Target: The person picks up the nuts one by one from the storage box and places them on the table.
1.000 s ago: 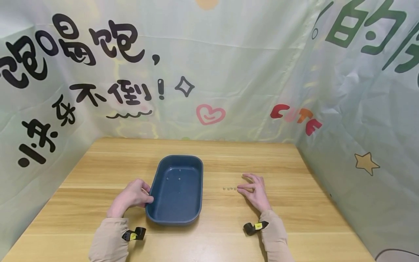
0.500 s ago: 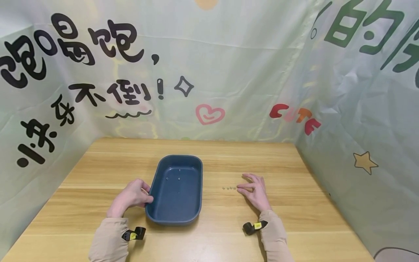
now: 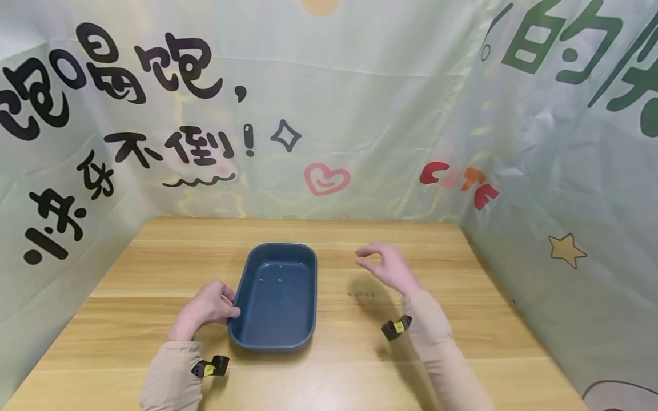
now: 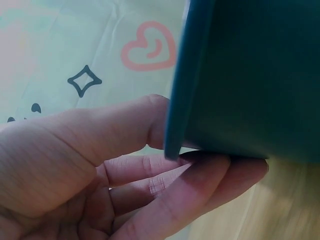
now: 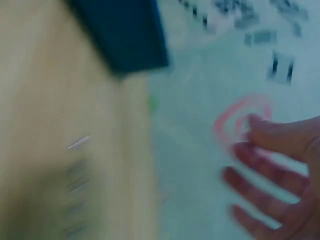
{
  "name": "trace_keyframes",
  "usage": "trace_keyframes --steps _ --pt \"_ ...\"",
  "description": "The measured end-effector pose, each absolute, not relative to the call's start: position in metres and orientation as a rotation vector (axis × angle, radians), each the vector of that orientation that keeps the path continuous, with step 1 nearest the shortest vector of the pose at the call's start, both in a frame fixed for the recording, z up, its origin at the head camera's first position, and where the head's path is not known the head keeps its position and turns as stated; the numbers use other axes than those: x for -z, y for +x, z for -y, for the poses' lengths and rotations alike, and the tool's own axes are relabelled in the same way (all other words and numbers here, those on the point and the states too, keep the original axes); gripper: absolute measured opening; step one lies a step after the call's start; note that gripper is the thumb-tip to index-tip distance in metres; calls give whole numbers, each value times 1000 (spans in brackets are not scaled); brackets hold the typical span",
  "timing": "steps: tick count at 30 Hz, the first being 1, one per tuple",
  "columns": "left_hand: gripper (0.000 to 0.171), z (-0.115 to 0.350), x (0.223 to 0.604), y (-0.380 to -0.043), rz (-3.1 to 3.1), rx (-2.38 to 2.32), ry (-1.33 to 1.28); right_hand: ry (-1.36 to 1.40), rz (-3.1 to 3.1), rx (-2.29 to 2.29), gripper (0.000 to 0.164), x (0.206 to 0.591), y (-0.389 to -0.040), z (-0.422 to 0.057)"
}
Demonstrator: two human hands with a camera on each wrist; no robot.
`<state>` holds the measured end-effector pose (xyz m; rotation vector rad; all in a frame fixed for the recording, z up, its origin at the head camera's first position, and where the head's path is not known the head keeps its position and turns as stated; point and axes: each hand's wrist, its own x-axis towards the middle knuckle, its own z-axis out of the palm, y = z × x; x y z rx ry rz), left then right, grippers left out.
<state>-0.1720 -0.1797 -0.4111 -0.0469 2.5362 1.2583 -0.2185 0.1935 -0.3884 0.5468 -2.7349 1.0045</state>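
My left hand (image 3: 208, 308) grips the left rim of a dark blue rectangular tray (image 3: 272, 337), thumb over the edge and fingers bent beneath it, as the left wrist view shows. Inside the tray lie 3 tiny shiny bead-like pieces (image 3: 280, 280). To the tray's right, a row of several similar tiny pieces (image 3: 361, 294) lies on the wooden table; motion blurs them into streaks in the right wrist view. My right hand (image 3: 388, 268) is raised above and behind that row, its fingers spread and loosely curved, with nothing visible between them.
The wooden table (image 3: 205, 234) is bordered at the back and sides by a pale printed cloth (image 3: 390, 125). Each sleeve carries a small black camera, the left one (image 3: 211, 367) close to the tray's near left corner.
My right hand has lifted off the right end of the row and moved up, back and slightly left, uncovering a piece there. My left hand and the tray have stayed put.
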Motion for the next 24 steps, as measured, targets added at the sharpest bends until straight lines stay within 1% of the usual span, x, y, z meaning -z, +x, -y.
trace_keyframes --steps 3,5,7,9,13,15,18,20,22,24 --pt "31 180 411 -172 -2534 -1260 -50 745 2893 -813 14 355 -231 -156" --pt "31 181 411 -172 -2541 -1255 -42 863 2998 -724 11 338 -240 -129" --pt "32 181 410 -172 -2550 -1248 -35 938 3113 -651 11 328 -249 -102" --pt "33 181 410 -171 -2550 -1248 -37 934 3251 -612 12 326 -257 -76" --pt "33 181 409 -170 -2541 -1252 -50 756 3447 -610 11 337 -264 -36" --pt "33 181 408 -170 -2538 -1258 -53 487 3467 -956 10 345 -259 -24" --pt "32 180 408 -169 -2533 -1273 -58 385 3447 -966 15 358 -259 -11" --pt "31 180 407 -169 -2534 -1271 -42 326 3459 -906 21 367 -261 -4" --pt "31 179 406 -169 -2544 -1261 -42 425 3489 -469 30 376 -268 4" --pt "30 180 406 -170 -2556 -1246 -36 375 3494 -375 40 383 -270 9"
